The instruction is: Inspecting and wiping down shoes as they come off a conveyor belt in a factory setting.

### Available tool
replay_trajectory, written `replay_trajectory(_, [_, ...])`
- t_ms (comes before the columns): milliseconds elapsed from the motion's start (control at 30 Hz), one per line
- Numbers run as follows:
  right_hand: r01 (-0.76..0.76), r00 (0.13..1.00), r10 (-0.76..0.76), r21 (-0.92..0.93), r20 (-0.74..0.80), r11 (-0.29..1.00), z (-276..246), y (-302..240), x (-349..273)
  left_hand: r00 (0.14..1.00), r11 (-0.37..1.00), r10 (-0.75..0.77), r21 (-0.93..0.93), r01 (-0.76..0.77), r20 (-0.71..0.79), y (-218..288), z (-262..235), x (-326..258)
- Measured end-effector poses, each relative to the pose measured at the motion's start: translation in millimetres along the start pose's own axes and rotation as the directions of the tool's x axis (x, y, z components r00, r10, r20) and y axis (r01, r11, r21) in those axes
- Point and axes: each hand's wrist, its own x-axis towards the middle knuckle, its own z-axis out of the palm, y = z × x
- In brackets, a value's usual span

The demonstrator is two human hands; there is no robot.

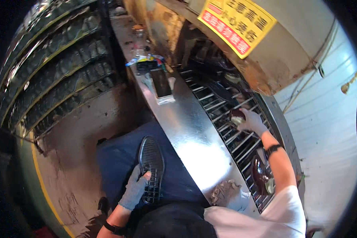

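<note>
My left hand (134, 188), in a grey glove with the thumb tip bare, grips a black shoe sole (151, 160) by its edge. The sole lies over my lap with its ribbed and blocky tread facing up. Stretched out over the conveyor of metal rods (242, 144), my right hand (253, 121), in a pale glove, has its fingers closed around a glossy dark brown shoe (237, 114). Part of that shoe is hidden by the hand. Another glossy dark red-brown shoe (260, 172) rests on the rods beside my right forearm.
A metal ledge (186, 131) borders the conveyor, holding a phone-like dark slab (161, 84), a clear bottle (139, 41) and a crumpled cloth (228, 194). More dark shoes sit under the rusty machine hood (273, 75), which bears a yellow-red warning sign (237, 25). Racks (59, 63) stand left.
</note>
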Motion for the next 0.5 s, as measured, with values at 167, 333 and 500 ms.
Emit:
replay_trajectory(167, [0.596, 0.747, -0.635, 0.226, 0.196, 0.770, -90.0, -152.1, -76.1, 0.814, 0.767, 0.566, 0.448, -0.460, -0.131, 28.7, -13.8, 23.9])
replay_trajectory(333, [0.933, 0.108, -0.993, 0.343, 0.036, 0.114, -83.6, -285.2, -138.3, 0.875, 0.940, 0.201, -0.337, -0.046, 0.441, 56.2, 18.8, 55.1])
replay_trajectory(500, [0.974, -0.067, -0.997, 0.222, 0.047, -0.055, -48.0, -366.0, -180.9, 0.897, 0.938, 0.317, -0.241, -0.249, 0.308, 66.3, 13.2, 49.7])
